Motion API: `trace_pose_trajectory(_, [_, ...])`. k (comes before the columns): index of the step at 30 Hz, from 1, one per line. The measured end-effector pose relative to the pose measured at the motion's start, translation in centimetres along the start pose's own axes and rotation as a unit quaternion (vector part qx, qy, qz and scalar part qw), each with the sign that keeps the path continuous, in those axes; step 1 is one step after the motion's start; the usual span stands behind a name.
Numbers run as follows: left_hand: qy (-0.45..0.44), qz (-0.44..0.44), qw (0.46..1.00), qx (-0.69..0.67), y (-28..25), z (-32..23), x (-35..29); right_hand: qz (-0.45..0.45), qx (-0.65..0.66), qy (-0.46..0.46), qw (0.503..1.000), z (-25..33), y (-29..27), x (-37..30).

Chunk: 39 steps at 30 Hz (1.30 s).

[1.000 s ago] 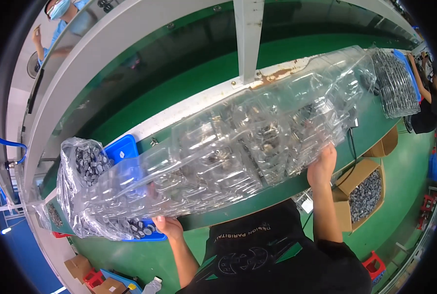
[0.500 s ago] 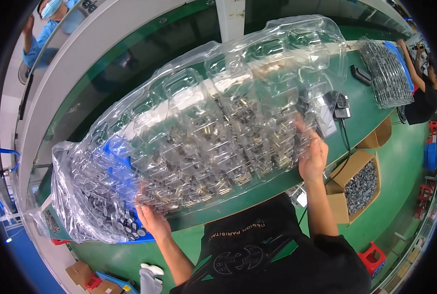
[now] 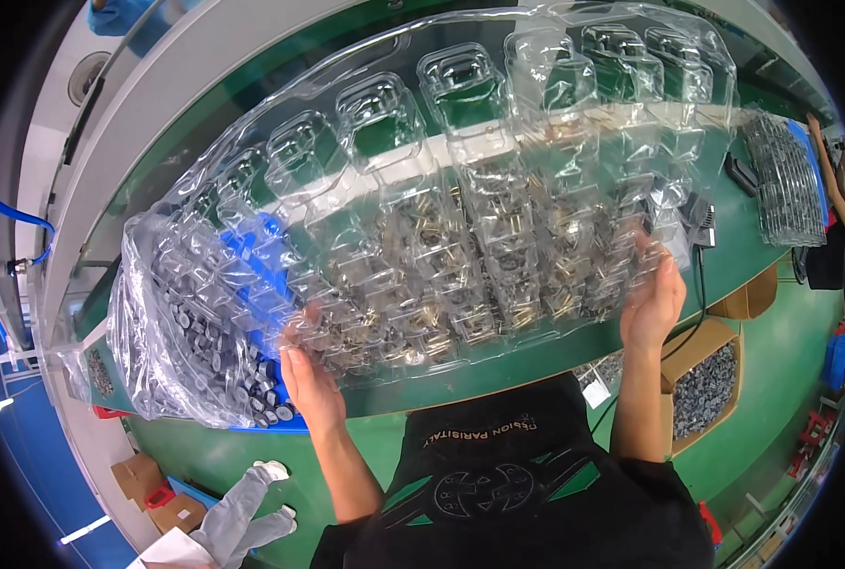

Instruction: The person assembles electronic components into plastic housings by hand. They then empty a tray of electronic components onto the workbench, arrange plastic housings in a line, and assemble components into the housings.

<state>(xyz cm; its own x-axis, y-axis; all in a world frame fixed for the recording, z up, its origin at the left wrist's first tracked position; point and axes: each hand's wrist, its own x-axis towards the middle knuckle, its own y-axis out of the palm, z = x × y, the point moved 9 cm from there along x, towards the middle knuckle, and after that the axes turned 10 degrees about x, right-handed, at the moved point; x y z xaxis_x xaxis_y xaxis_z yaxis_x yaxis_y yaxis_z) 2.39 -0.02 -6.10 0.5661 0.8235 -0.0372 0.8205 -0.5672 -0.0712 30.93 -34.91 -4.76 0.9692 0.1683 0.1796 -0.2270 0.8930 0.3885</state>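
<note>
A large clear plastic blister tray with rows of moulded pockets is raised over the bench, tilted with its far side up. My left hand grips its near left edge, fingers partly behind the plastic. My right hand holds the near right edge the same way. Through the tray show many small brass-coloured and dark metal parts; whether any sit in its pockets I cannot tell. To the left, beside my left hand, a blue bin and dark round caps lie partly under crumpled clear plastic film.
On the green bench, a grey device with a cable and a black object lie right of the tray, before a stack of clear trays. A cardboard box of dark parts stands on the floor. Other people are nearby.
The tray has been lifted and tilted further, its pockets now facing me more squarely. Both hands still hold it. My view has shifted, and a person's legs at lower left show more.
</note>
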Motion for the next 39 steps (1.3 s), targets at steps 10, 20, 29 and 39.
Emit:
trace_pose_trajectory(10, [0.016, 0.010, 1.000, 0.009, 0.2, -1.5, 1.3, -0.040, 0.032, -0.004, 0.999, -0.2, -0.1, 0.8])
trace_pose_trajectory(20, [0.064, 0.002, 0.997, 0.036, 0.4, -3.6, 2.9, -0.069, 0.057, -0.005, 0.996, 0.1, 0.6, 2.0])
trace_pose_trajectory(29, [0.108, 0.009, 0.993, 0.036, 1.6, -5.9, 5.2, -0.055, 0.054, -0.007, 0.997, 0.2, 2.2, 4.4])
trace_pose_trajectory(39, [0.092, 0.001, 0.996, 0.000, 1.1, -7.7, 4.7, -0.048, 0.043, 0.024, 0.998, 1.4, 3.1, 4.5])
